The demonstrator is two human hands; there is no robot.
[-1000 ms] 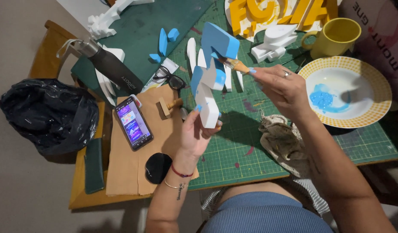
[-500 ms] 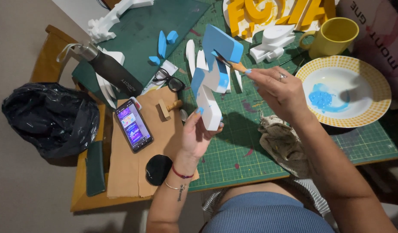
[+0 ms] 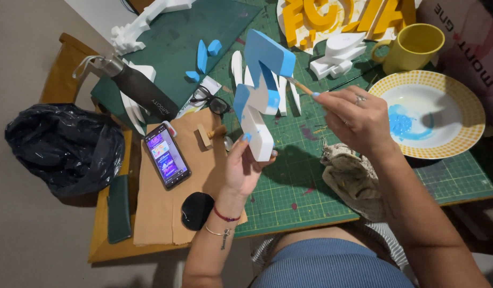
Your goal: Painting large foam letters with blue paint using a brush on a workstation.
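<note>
The left hand point(image 3: 241, 168) grips the lower white end of a foam cut-out point(image 3: 259, 104), a thick zigzag shape that is white below and painted blue across its upper part, and holds it raised above the green cutting mat point(image 3: 310, 181), over the mat's left half. The right hand point(image 3: 358, 120) is closed around a thin wooden-handled paintbrush point(image 3: 300, 86), pinched between thumb and fingers, with the brush tip at the blue upper arm of the cut-out; whether the bristles actually touch the foam is hard to tell from this angle.

Near the right edge of the mat sits a white plate with a yellow patterned rim point(image 3: 460, 90), holding a smear of blue paint point(image 3: 404, 122). A yellow mug point(image 3: 414, 45) stands just beyond it at the far edge. A crumpled paint-stained rag point(image 3: 353, 178) lies at the near edge of the mat, under the right forearm. Yellow foam letters point(image 3: 321, 18) and more white foam pieces point(image 3: 340, 50) lie at the far side. On the brown cardboard sheet point(image 3: 161, 208) to the left of the mat rest a smartphone point(image 3: 166, 156) with its screen lit and a black round object point(image 3: 197, 210). A black plastic bag point(image 3: 65, 146) sits off the table's left edge.
</note>
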